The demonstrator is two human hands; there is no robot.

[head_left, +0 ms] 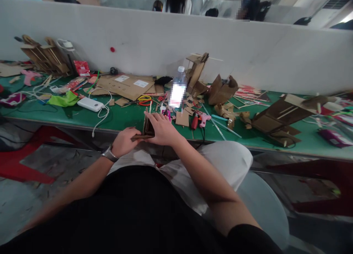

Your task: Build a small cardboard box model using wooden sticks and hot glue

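Observation:
Between my two hands, at the table's front edge, is a small brown cardboard structure (145,130) with a thin stick rising from it. My left hand (125,140) wears a metal-banded watch and grips the structure's flat left end. Over its right side curls my right hand (162,129), thumb low and fingers across the top. Much of the cardboard is hidden behind the fingers. Just beyond lie cardboard scraps (182,118), yellow-handled pliers (145,100) and a clear bottle (180,77) with a white cap. A pink glue gun (204,119) rests to the right, beside a red-handled tool (195,122).
A white power bank (90,104) with a cable lies left on the green table (124,117). Large cardboard sheets (124,85) lie behind it. Cardboard constructions (281,114) stand right and far left (45,57). A white partition (149,36) runs behind; people are beyond it.

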